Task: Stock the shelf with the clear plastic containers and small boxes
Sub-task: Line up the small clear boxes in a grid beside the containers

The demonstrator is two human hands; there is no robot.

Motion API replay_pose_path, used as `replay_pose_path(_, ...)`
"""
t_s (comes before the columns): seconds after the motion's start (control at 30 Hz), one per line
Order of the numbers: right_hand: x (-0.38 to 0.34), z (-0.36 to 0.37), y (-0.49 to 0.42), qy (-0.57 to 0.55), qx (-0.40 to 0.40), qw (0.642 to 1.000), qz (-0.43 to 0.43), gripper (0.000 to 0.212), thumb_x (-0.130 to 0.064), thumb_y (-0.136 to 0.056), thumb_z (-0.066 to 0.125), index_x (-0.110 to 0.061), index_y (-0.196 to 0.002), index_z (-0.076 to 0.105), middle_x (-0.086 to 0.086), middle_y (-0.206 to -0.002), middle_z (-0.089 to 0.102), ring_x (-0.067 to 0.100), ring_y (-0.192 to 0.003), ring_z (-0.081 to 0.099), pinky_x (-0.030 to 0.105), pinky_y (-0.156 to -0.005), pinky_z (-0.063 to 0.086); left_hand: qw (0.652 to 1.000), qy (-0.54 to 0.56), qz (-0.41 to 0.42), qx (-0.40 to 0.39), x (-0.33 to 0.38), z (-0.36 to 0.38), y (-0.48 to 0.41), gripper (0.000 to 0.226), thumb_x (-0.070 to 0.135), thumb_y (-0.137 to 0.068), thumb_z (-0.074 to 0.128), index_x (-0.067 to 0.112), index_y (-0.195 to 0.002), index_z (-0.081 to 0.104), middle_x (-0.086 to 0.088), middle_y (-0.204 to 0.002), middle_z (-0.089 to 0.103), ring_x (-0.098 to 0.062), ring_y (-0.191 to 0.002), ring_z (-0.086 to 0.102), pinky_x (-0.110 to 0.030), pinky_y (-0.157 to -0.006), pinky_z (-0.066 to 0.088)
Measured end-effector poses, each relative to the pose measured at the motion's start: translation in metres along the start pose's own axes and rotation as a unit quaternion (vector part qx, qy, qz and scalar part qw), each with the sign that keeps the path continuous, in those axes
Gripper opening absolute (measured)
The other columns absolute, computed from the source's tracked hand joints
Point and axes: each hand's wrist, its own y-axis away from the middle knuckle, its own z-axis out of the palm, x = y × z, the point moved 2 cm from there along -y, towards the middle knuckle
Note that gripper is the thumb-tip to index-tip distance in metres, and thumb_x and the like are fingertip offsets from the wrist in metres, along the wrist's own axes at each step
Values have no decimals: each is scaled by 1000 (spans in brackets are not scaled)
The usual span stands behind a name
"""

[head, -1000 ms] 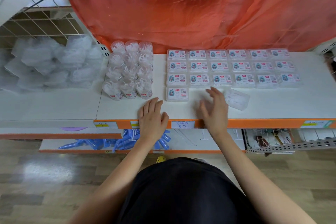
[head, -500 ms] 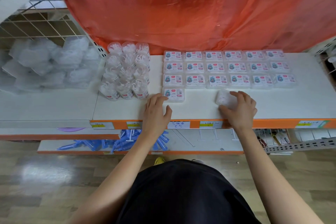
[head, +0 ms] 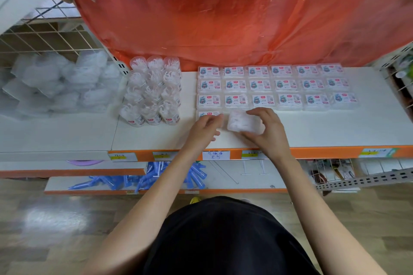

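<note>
right hand (head: pixel 268 134): gripping a loose box (head: pixel 242 121), thumb on its far edge, fingers curled under its near edge.
loose box: clear plastic with white contents, no label visible on the face that shows. Blurred. It sits just above or on the shelf (head: pixel 324 129), cannot tell which, in the fourth row from the back, second slot from the left.
left hand (head: pixel 204 129): fingers relaxed, not clenched, lying over the near part of the front-row box (head: pixel 207 114). Fingertips reach close to the left edge of the loose box; cannot tell if they touch.
front-row box: labelled side up, leftmost slot of the near row, just beside the loose box.
box grid (head: pixel 260 85): three full rows of six labelled small boxes, flat, label up, edges nearly touching, running from mid-shelf to the right. The far row sits against the orange sheet (head: pixel 223 24).
round containers (head: pixel 153 94): clear tubs with white contents, upright, packed three wide by four deep, just left of the box grid.
shelf: white top, orange front lip, bare white area on the right and along the near edge.
price tags: several on the lip; a handwritten one (head: pixel 215 155) sits between the two forearms.
left bay: clear bags of white goods (head: pixel 58 87) piled on the neighbouring shelf, wire grid (head: pixel 51 38) behind them.
lower shelf (head: pixel 234 176): blue packets (head: pixel 125 182) heaped at the left.
</note>
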Motion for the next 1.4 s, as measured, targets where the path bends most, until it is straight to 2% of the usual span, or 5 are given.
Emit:
replay_pose_path(0.27,-26,18,-4,-56,-22,997,-40,59,-20,-73,84,-15,-126,60,-1,-130,54,12,-126,47,27,-109,36,990,137,-31,-17,4,-7,2,28,16,-97,59,5,-123,57,-9,-95,66,-16,-74,68,-21,-70,58)
replay_pose_path(0.5,-27,20,-6,-347,-25,897,273,39,-27,-92,69,-17,-129,59,-7,-95,65,2,-88,62,25,-82,51,991,136,1,-7,5,-10,5,17,12,-97,59,13,-113,62,-6,-94,67,-21,-83,67,-23,-71,56)
replay_pose_path(0.7,-25,17,-9,-377,-32,896,231,22,-9,-89,70,-23,-106,68,-6,-83,70,3,-78,65,17,-70,52,987,159,-33,15,3,-9,1,26,31,-97,56,14,-116,63,-9,-107,71,-25,-94,70,-32,-79,56)
replay_pose_path(1.0,-28,12,-12,-348,-59,930,103,36,0,-80,77,-21,-108,70,-3,-116,70,16,-116,61,41,-100,49,967,220,-128,6,5,-10,-3,51,57,-96,44,11,-116,56,-14,-95,74,-29,-80,72,-32,-64,57)
replay_pose_path(1.4,-26,13,-9,-362,-42,914,177,42,-5,-96,57,-20,-135,57,-7,-132,61,4,-112,62,22,-85,53,961,271,-15,-48,9,-16,-1,38,4,-95,56,25,-126,59,-7,-123,65,-23,-107,67,-29,-81,56)
